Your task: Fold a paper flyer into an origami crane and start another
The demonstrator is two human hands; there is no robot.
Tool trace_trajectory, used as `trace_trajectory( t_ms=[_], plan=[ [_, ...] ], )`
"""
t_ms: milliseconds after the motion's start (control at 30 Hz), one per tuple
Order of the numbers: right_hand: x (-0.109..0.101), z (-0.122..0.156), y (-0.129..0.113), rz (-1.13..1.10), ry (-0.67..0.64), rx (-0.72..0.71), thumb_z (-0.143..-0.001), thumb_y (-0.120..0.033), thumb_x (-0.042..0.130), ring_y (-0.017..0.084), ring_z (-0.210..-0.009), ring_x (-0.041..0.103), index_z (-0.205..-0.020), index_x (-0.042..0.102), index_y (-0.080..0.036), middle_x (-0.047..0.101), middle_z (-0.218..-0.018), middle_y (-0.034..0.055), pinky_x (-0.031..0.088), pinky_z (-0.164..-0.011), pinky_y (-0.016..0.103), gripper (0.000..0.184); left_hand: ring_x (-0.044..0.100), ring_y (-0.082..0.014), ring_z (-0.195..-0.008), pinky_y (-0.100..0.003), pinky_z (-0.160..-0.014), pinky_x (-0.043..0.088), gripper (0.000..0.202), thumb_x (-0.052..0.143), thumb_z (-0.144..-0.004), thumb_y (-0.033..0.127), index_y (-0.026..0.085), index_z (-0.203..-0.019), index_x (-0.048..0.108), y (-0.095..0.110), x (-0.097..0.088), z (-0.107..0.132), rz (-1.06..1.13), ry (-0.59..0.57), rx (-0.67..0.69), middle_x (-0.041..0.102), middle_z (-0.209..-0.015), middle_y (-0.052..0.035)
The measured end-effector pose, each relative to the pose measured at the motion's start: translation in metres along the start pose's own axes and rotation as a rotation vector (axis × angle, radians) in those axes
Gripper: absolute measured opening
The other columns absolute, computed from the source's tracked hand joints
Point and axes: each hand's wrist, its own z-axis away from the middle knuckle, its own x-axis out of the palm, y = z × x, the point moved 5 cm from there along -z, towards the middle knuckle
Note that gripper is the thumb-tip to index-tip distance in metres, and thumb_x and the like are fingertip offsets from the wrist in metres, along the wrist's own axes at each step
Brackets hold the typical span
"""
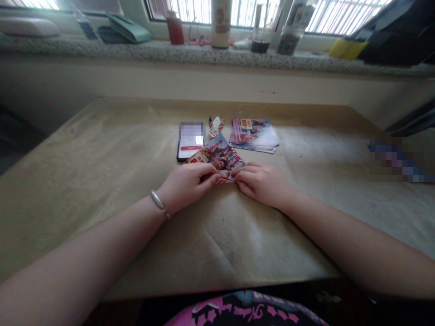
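Note:
A colourful printed paper sheet point(219, 156), partly folded, lies on the brown paper-covered table point(102, 181) in front of me. My left hand point(186, 185), with a silver bangle on the wrist, pinches the sheet's near edge with closed fingers. My right hand point(263, 183) presses and grips the same edge from the right, fingers curled. The two hands' fingertips almost meet at the fold.
A phone point(190, 141) with a lit screen lies just beyond the sheet on the left. A stack of similar printed sheets point(253, 134) and a small folded paper piece point(216, 125) sit behind. The window ledge point(204, 54) holds bottles, cups and bags.

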Motion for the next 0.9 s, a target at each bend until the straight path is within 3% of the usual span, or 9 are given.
trace_trajectory(
  t_ms=[133, 367, 500, 667, 900],
  plan=[
    [0.000, 0.000, 0.003, -0.034, 0.001, 0.006, -0.088, -0.020, 0.048, 0.021, -0.091, 0.063, -0.092, 0.069, -0.018, 0.073, -0.095, 0.0060, 0.047, -0.080, 0.030, 0.021, 0.059, -0.0144, -0.070, -0.025, -0.063, 0.043, 0.026, 0.048, -0.090, 0.032, 0.017, -0.080, 0.066, -0.005, 0.001, -0.002, -0.057, -0.005, -0.024, 0.067, -0.076, -0.0023],
    [0.001, 0.004, 0.011, -0.057, 0.078, 0.138, -0.088, -0.022, 0.050, 0.020, -0.084, 0.065, -0.105, 0.066, -0.018, 0.072, -0.094, 0.0075, 0.048, -0.074, 0.030, 0.024, 0.058, -0.0176, -0.079, -0.029, -0.071, 0.046, 0.025, 0.046, -0.090, 0.030, 0.015, -0.079, 0.063, -0.013, 0.003, -0.004, -0.188, -0.030, -0.041, 0.064, -0.088, -0.0065],
    [0.003, 0.002, 0.010, -0.067, 0.064, 0.114, -0.088, -0.020, 0.051, 0.020, -0.087, 0.063, -0.100, 0.067, -0.019, 0.071, -0.093, 0.0058, 0.048, -0.076, 0.030, 0.020, 0.057, -0.0191, -0.084, -0.031, -0.076, 0.047, 0.025, 0.046, -0.090, 0.029, 0.015, -0.077, 0.062, -0.014, 0.005, -0.006, -0.205, -0.017, -0.027, 0.062, -0.091, -0.0076],
    [0.003, 0.000, 0.011, -0.112, 0.120, 0.039, -0.088, -0.015, 0.051, 0.020, -0.095, 0.060, -0.102, 0.069, -0.019, 0.069, -0.108, 0.0062, 0.048, -0.084, 0.031, 0.023, 0.056, -0.0184, -0.081, -0.032, -0.076, 0.048, 0.024, 0.046, -0.090, 0.027, 0.014, -0.076, 0.060, -0.016, 0.006, -0.007, -0.244, -0.001, -0.023, 0.061, -0.091, -0.0082],
    [0.006, -0.001, 0.012, -0.114, 0.123, 0.030, -0.088, -0.015, 0.052, 0.019, -0.091, 0.059, -0.101, 0.072, -0.019, 0.069, -0.099, 0.0075, 0.049, -0.082, 0.033, 0.024, 0.056, -0.0187, -0.081, -0.031, -0.075, 0.048, 0.023, 0.047, -0.090, 0.029, 0.014, -0.078, 0.060, -0.021, 0.007, -0.008, -0.285, -0.014, -0.051, 0.061, -0.089, -0.0077]
  ],
)
